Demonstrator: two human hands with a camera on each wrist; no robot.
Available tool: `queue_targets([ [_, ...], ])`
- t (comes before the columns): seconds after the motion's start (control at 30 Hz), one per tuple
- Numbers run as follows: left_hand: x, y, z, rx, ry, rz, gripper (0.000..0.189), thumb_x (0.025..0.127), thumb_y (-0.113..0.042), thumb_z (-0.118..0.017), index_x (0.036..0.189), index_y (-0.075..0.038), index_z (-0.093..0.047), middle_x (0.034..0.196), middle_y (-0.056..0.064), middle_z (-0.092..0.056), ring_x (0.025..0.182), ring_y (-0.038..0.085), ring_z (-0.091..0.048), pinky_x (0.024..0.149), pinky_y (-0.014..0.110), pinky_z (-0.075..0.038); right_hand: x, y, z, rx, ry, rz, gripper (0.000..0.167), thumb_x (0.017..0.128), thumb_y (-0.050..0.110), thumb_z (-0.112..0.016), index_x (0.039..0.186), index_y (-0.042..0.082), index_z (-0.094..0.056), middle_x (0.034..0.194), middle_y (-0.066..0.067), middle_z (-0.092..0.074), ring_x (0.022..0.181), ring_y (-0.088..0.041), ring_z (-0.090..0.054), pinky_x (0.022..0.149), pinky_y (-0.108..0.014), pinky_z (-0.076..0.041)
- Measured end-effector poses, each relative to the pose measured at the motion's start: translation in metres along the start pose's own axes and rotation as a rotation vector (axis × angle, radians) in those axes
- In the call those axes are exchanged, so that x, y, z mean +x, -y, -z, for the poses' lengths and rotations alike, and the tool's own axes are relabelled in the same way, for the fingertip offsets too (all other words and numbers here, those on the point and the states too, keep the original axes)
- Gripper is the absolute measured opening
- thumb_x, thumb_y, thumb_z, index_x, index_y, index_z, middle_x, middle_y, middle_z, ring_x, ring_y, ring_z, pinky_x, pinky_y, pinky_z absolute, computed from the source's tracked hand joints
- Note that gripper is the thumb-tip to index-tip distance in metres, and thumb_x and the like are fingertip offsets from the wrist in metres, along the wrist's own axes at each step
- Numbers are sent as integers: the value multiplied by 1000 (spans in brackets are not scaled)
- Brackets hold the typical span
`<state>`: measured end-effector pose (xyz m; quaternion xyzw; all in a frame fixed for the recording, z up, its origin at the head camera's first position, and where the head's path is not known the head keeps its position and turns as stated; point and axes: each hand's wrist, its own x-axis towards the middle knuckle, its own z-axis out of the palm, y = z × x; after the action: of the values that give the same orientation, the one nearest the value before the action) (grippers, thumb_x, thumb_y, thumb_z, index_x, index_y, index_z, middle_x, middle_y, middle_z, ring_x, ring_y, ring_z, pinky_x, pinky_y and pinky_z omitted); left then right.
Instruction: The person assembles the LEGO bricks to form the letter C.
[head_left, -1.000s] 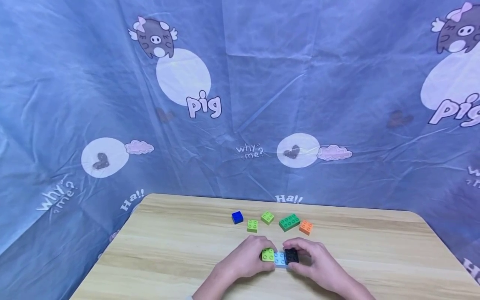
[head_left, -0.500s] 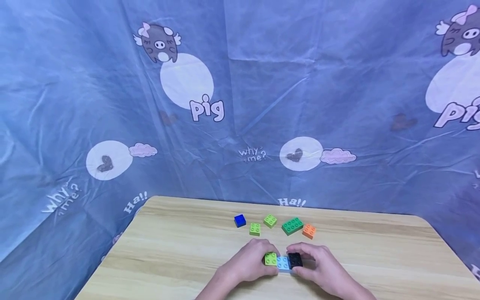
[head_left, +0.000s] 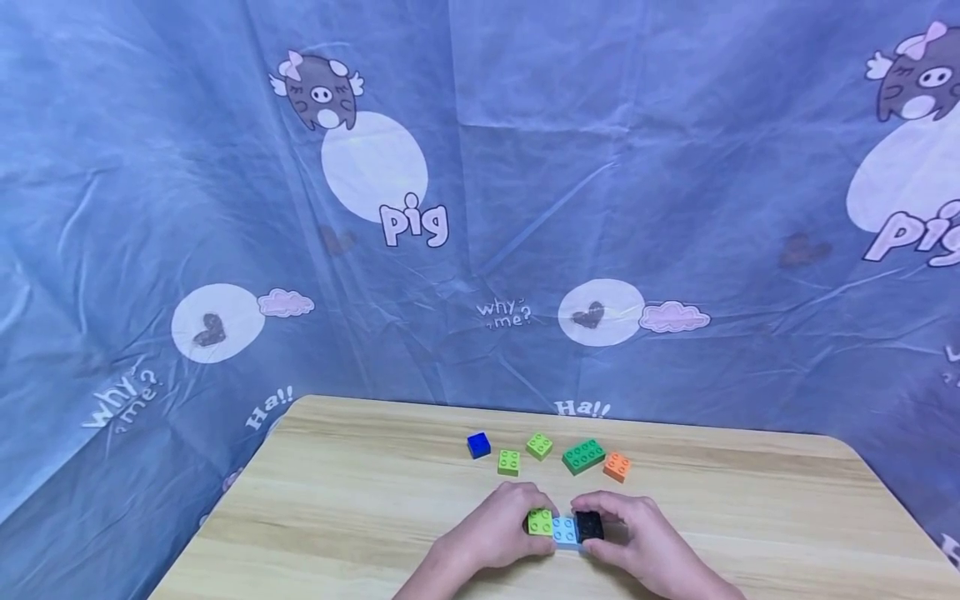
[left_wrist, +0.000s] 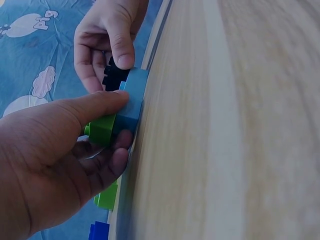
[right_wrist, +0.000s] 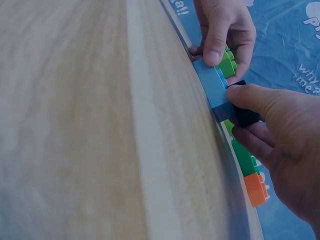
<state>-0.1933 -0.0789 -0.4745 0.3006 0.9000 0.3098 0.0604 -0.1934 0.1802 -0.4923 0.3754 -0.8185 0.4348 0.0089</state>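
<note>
A light blue brick (head_left: pixel 565 532) lies on the table with a lime green brick (head_left: pixel 540 522) on its left end and a black brick (head_left: pixel 589 526) on its right end. My left hand (head_left: pixel 504 528) pinches the lime brick between thumb and fingers; in the left wrist view its thumb also lies along the light blue brick's side (left_wrist: pixel 134 95). From the other end, my right hand (head_left: pixel 641 535) grips the black brick, thumb at the near side and fingers at the far side. Studs show on the middle of the light blue brick between both hands.
Behind the hands lie a dark blue brick (head_left: pixel 478 445), two lime green bricks, one nearer (head_left: pixel 509 462) and one farther (head_left: pixel 539 446), a long green brick (head_left: pixel 583 456) and an orange brick (head_left: pixel 617 467). A blue printed curtain (head_left: pixel 420 333) hangs behind the wooden table (head_left: pixel 315 500).
The head view has shifted slightly, so everything sits a little lower in it. Both hands keep their hold, and the bricks keep the same arrangement.
</note>
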Motion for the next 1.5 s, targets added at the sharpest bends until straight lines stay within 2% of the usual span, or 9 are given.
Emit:
queue_targets([
  [0.37, 2, -2, 1, 38, -24, -12, 29, 86, -24, -90, 112, -18, -80, 94, -16, -66, 84, -5, -52, 75, 15, -43, 4, 6, -3, -85, -52, 3, 41, 86, 16, -89, 123, 11, -74, 117, -3, -77, 104, -6, -70, 82, -26, -61],
  [0.73, 2, -2, 2, 18, -13, -4, 30, 85, -24, -91, 112, -18, -80, 95, -16, -66, 85, -5, -52, 76, 15, -44, 2, 2, -5, -67, -60, -54, 42, 86, 26, -89, 124, 18, -74, 118, 4, -77, 109, -5, -68, 92, -19, -55],
  [0.87, -1, 3, 11, 45, 20, -46, 31, 92, -35, -84, 117, -17, -79, 101, -15, -70, 90, -6, -56, 81, 15, -47, 1, 1, -8, -43, -41, -42, 41, 87, 28, -88, 124, 18, -73, 118, 3, -76, 108, -4, -67, 90, -20, -56],
  [0.93, -3, 11, 20, -8, 14, -45, 32, 99, -41, -75, 119, -16, -78, 104, -13, -72, 93, -5, -60, 84, 17, -50, 2, 1, -10, -54, -39, -24, 40, 87, 28, -88, 123, 18, -74, 117, 4, -77, 106, -3, -67, 88, -21, -56],
  [1.0, -6, 22, 31, -95, -28, -24, 36, 106, -43, -64, 119, -13, -77, 104, -7, -75, 93, 0, -65, 85, 21, -54, 2, 1, -11, -54, -36, -11, 40, 87, 27, -88, 123, 17, -74, 117, 3, -77, 104, -2, -67, 86, -22, -57],
  [1.07, -8, 35, 42, -176, -122, 20, 34, 109, -37, -59, 120, -9, -75, 104, -3, -75, 94, 6, -67, 86, 24, -56, 3, 1, -10, -58, -33, -16, 39, 87, 28, -88, 122, 18, -74, 117, 4, -77, 103, -1, -66, 85, -23, -57],
  [1.2, -7, 58, 58, -232, -332, 94, 25, 106, -19, -65, 123, -2, -73, 108, 7, -74, 99, 20, -70, 88, 34, -59, 2, 0, -9, -45, -19, -43, 40, 87, 30, -88, 123, 18, -74, 118, 3, -76, 105, -1, -65, 87, -22, -55],
  [1.27, -3, 66, 61, -230, -398, 123, 26, 104, -13, -68, 126, -1, -72, 118, 10, -73, 109, 26, -69, 93, 40, -59, 0, -1, -9, -47, -22, -41, 40, 87, 29, -88, 122, 18, -74, 118, 3, -76, 105, -1, -66, 87, -21, -55],
  [1.5, 14, 81, 52, -181, -402, 163, 33, 97, -6, -73, 130, -3, -71, 135, 16, -66, 127, 38, -62, 105, 52, -52, -1, -1, -7, -33, -13, -43, 39, 88, 30, -87, 123, 18, -74, 118, 2, -76, 99, 0, -64, 81, -21, -54],
])
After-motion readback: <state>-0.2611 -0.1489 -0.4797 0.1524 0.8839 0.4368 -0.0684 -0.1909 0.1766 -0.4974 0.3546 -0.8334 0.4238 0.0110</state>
